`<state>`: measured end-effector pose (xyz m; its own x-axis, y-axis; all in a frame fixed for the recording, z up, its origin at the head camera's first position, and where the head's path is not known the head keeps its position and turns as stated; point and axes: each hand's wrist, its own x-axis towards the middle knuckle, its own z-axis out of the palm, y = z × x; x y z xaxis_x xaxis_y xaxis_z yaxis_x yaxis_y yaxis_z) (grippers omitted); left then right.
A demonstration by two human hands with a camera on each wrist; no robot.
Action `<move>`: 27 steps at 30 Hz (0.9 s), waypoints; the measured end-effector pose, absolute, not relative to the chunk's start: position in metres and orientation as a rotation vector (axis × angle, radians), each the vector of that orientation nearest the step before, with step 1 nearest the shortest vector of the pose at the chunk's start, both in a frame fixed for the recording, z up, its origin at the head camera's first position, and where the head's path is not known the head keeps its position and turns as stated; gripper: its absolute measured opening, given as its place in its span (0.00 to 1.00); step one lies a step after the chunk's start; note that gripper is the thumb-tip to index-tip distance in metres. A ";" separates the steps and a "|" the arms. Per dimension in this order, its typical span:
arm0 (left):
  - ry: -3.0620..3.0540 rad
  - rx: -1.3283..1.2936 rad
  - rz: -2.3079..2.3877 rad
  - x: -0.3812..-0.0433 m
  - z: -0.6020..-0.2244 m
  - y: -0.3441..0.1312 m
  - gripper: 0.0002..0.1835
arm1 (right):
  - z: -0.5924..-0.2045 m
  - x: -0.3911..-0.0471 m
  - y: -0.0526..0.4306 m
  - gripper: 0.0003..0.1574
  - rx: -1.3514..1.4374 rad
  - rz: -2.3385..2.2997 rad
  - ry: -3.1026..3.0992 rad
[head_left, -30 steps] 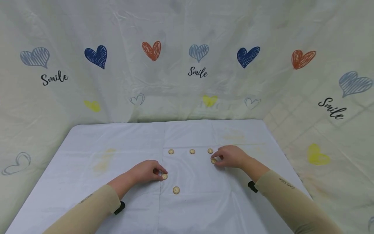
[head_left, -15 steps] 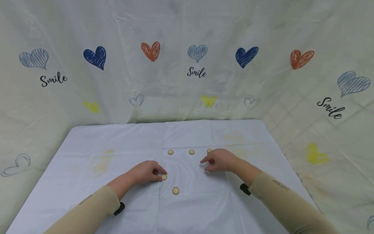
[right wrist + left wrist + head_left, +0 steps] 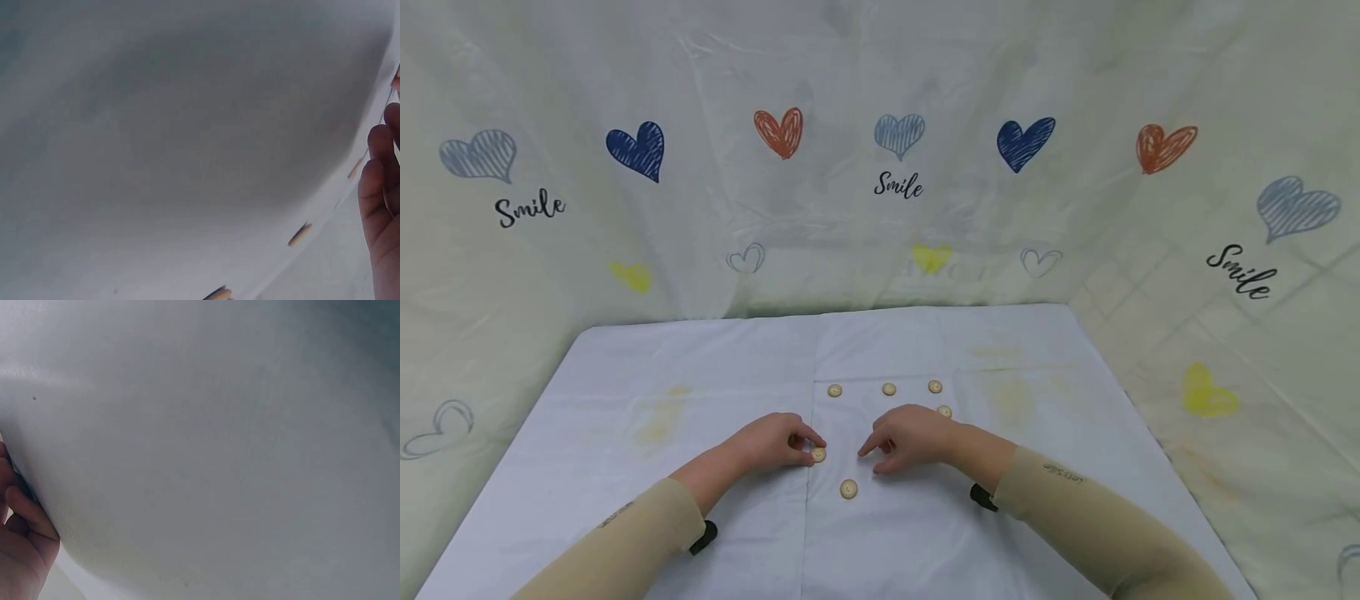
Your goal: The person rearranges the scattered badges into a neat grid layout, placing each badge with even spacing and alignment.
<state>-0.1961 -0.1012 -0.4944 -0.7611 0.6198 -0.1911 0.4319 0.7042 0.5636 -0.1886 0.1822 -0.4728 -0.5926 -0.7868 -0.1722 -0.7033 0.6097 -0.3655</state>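
Observation:
In the head view my left hand (image 3: 769,440) pinches a round wooden button (image 3: 818,454) between thumb and index finger, low on the white cloth. My right hand (image 3: 913,437) hovers over the cloth to the right, its fingers loosely bent and holding nothing. Just below and between the hands lies another button (image 3: 848,489). Behind the right hand is a button (image 3: 944,412), partly covered by it. Three more lie in a row farther back: a left button (image 3: 835,390), a middle button (image 3: 889,389) and a right button (image 3: 935,387).
A white cloth (image 3: 715,358) with fold lines and yellowish stains covers the table. Behind and beside it hangs a pale curtain (image 3: 842,208) printed with hearts and the word Smile. The right wrist view catches a few buttons (image 3: 300,234) nearly edge-on.
My right hand has let go of the button below the back row's right end and moved left and nearer. My left hand stays at its button.

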 end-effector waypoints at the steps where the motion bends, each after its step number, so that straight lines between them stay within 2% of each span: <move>1: 2.545 0.813 0.712 -0.196 -0.495 -0.101 0.10 | -0.474 -0.187 0.178 0.16 -1.225 -0.368 2.509; 15: 2.533 0.828 0.757 -0.199 -0.497 -0.104 0.11 | -0.483 -0.179 0.153 0.16 -1.456 -0.270 2.439; 27: 2.526 0.827 0.754 -0.200 -0.498 -0.104 0.10 | -0.481 -0.176 0.146 0.14 -1.495 -0.165 2.428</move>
<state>-0.1999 -0.1039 -0.4983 -0.7563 0.6290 -0.1800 0.4273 0.6832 0.5921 -0.1761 0.1465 -0.4812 -0.4228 -0.8881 -0.1805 -0.8555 0.4568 -0.2439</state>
